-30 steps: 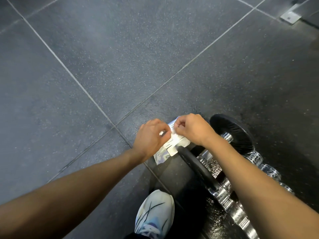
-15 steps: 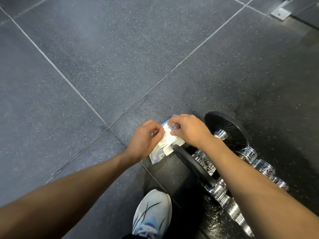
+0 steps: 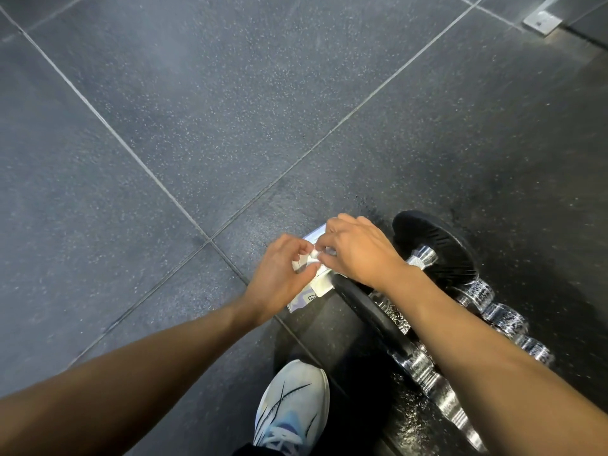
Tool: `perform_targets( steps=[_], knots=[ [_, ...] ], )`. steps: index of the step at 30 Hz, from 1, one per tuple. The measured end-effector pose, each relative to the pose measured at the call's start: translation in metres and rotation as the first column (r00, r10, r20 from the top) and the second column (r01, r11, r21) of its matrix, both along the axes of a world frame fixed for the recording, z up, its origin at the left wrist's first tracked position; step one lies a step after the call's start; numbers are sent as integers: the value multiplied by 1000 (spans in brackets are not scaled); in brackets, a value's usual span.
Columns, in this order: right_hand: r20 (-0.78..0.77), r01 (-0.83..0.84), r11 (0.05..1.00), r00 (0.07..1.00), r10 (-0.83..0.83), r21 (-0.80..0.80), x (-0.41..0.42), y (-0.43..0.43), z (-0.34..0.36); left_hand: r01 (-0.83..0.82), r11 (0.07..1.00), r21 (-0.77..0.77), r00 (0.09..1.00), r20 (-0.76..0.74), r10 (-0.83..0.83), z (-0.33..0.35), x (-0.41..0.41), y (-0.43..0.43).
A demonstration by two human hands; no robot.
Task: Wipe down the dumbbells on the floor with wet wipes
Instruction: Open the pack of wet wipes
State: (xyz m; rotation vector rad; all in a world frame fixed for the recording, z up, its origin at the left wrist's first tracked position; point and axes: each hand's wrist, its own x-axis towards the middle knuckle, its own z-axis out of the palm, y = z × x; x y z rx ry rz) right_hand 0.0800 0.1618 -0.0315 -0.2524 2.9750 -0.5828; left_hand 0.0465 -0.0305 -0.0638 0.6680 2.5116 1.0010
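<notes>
Since half a second ago the two hands have drawn closer together, and a small white tuft of wipe point(image 3: 314, 255) now shows between their fingertips where earlier only the pack's flap was seen.

A dark speckled floor point(image 3: 230, 110) of large tiles with pale seams fills the view. Two dumbbells lie side by side on it at four o'clock, running from the centre toward the lower right. The farther dumbbell point(image 3: 437, 245) shows a black disc and a chrome bar. The nearer dumbbell point(image 3: 365, 304) is partly hidden beneath the right forearm. The floor around them glistens. A white shoe point(image 3: 292, 409) with black streaks stands at six o'clock. A small metal plate point(image 3: 541, 19) sits on the floor at one o'clock.

The pack point(image 3: 314, 289) of wet wipes lies on the floor at the centre, touching the nearer dumbbell's disc. The left hand point(image 3: 279, 274), fingers curled, pinches the wipe between thumb and forefinger. The right hand point(image 3: 358, 255), knuckles up and fingers bent down, nips the same tuft from the three o'clock side, directly above the pack.
</notes>
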Motion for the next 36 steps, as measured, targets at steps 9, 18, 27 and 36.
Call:
perform_targets(
  steps=[9,18,27,36],
  knots=[
    [38,58,998,998,-59,11,-2,-1,-3,-50,999,-5,997,58,50,-1,2,10],
    [77,-241,939,970,229,244,-25,-8,13,3,998,-62,999,-35,-5,-2,0,11],
    [-66,-283,900,945,321,331,-29,-6,14,9,993,-116,1000,-20,-11,-1,-7,13],
    [14,21,976,1000,-24,218,-24,-4,0,-9,984,-175,1000,-9,7,-5,-10,15]
  ],
)
